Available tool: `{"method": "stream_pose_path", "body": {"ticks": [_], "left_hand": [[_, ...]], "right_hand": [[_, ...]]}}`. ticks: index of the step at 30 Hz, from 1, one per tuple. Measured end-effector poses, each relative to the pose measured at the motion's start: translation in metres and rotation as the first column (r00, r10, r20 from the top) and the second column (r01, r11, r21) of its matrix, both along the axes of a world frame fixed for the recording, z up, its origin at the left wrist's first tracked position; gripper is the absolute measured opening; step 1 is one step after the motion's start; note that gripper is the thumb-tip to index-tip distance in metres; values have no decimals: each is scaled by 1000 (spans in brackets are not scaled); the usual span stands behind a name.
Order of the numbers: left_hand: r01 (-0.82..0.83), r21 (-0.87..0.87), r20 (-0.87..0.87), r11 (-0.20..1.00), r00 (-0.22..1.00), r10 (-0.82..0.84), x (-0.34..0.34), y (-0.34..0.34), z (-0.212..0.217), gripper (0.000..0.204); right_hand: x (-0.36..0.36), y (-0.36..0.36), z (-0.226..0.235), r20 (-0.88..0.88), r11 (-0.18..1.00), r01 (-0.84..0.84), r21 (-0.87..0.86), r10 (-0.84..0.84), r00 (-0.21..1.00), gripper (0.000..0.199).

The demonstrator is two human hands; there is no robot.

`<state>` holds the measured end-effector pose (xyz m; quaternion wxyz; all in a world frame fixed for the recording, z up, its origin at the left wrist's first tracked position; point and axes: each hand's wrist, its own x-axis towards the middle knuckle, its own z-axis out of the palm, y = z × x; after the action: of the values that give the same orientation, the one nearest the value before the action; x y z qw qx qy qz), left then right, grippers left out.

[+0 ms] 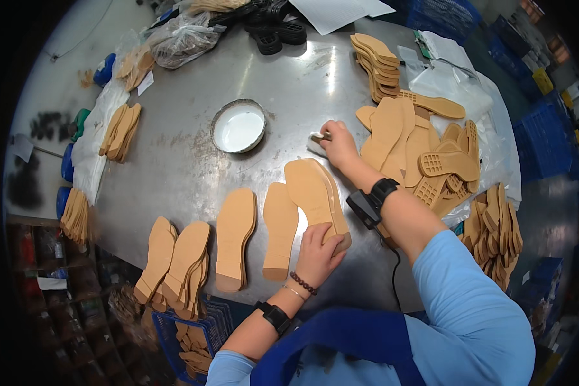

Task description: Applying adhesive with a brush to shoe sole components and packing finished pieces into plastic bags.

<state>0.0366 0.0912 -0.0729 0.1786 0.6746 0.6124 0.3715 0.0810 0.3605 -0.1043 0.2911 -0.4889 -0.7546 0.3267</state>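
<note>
My left hand (318, 256) grips the heel end of a tan shoe sole (310, 186), which lies on another sole at the table's near middle. In the fingers of my right hand (341, 147) is a small brush (320, 137) with a white, wet-looking tip, held above the table just beyond the sole's toe. A round bowl (239, 127) of white liquid stands further left, its rim crusted. Left of the held sole lie a single sole (280, 225) and a stacked pair of soles (235, 235).
Loose soles (449, 165) are heaped at the right, with a neat stack (374, 61) behind them. More soles (154, 254) overhang the near left edge above a blue crate (222, 321). Black soles (273, 35) and plastic bags (185, 40) lie at the back.
</note>
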Motion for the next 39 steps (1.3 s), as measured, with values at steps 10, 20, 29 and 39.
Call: {"method": "stream_pose_path", "body": {"ticks": [10, 20, 29, 39], "left_hand": [[-287, -136, -41, 948, 958, 284, 3, -23, -13, 90], [-298, -295, -27, 908, 952, 304, 14, 19, -6, 81], [-222, -324, -247, 920, 958, 145, 15, 39, 6, 56], [-147, -246, -74, 958, 988, 133, 16, 18, -2, 34]], "right_hand": [[75, -129, 35, 75, 750, -658, 66, 654, 753, 25], [-3, -26, 18, 17, 954, -297, 44, 296, 955, 21], [106, -77, 44, -318, 924, 148, -352, -266, 910, 22], [170, -157, 37, -307, 836, 199, -511, -394, 866, 21]]}}
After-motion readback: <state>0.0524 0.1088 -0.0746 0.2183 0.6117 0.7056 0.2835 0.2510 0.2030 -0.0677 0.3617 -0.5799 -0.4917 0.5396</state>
